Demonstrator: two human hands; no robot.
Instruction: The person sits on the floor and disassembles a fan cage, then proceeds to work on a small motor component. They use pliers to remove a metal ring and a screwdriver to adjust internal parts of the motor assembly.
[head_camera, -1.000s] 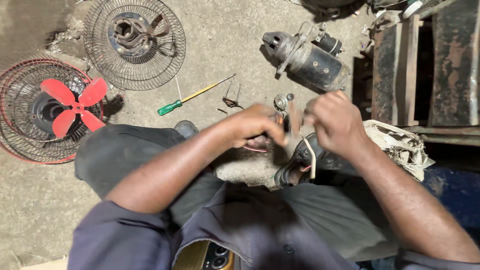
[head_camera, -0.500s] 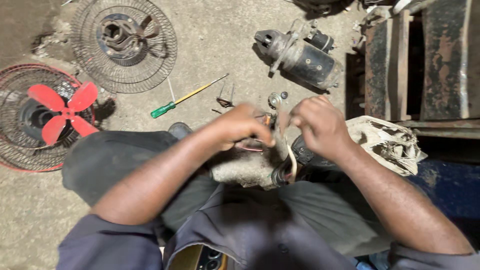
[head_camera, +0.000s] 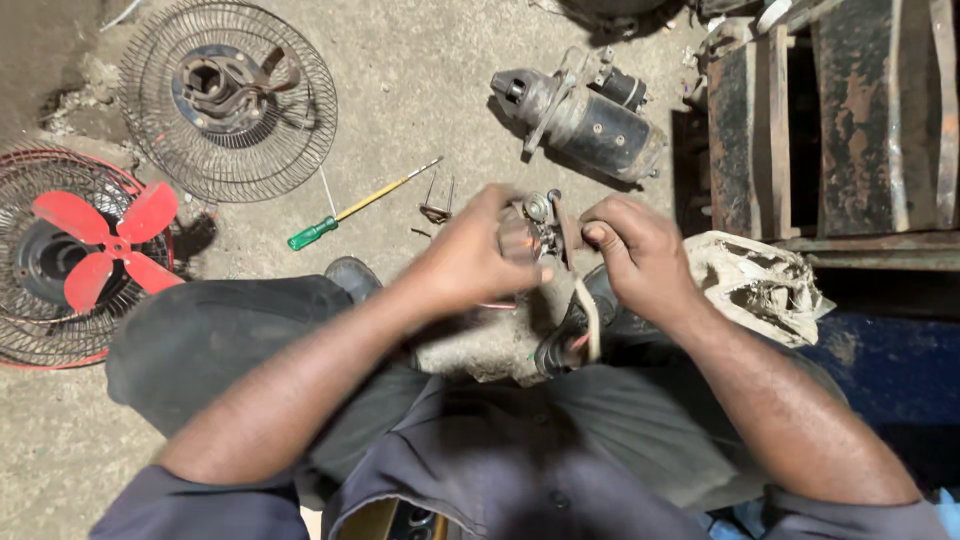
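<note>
**Two hands on a small metal part above a grimy motor housing**

The person sat on the concrete floor (head_camera: 420, 90) with a dirty, pale motor housing (head_camera: 480, 345) resting on the lap. Both hands met just above it, around a small metal part with a round knob (head_camera: 540, 210) and thin wires. The left hand (head_camera: 470, 255) was blurred; its fingers (head_camera: 515, 235) were curled around the near left side of the part, though how tightly could not be told. The right hand (head_camera: 640, 255) pinched the part's right side, thumb and fingers closed on it, and a pale wire (head_camera: 590, 315) hung below toward the housing.

On the floor to the far left lay a green-handled screwdriver (head_camera: 355, 210), with a bent metal clip (head_camera: 437, 205) just beside its tip. Further left stood a red-bladed fan in its guard (head_camera: 95, 255), and beyond it a bare wire fan guard (head_camera: 235, 95). A dark starter motor (head_camera: 585, 110) lay far from the hands, near a rusty metal frame (head_camera: 830, 120). A crumpled dirty rag (head_camera: 760, 285) sat just right of the right wrist.
</note>
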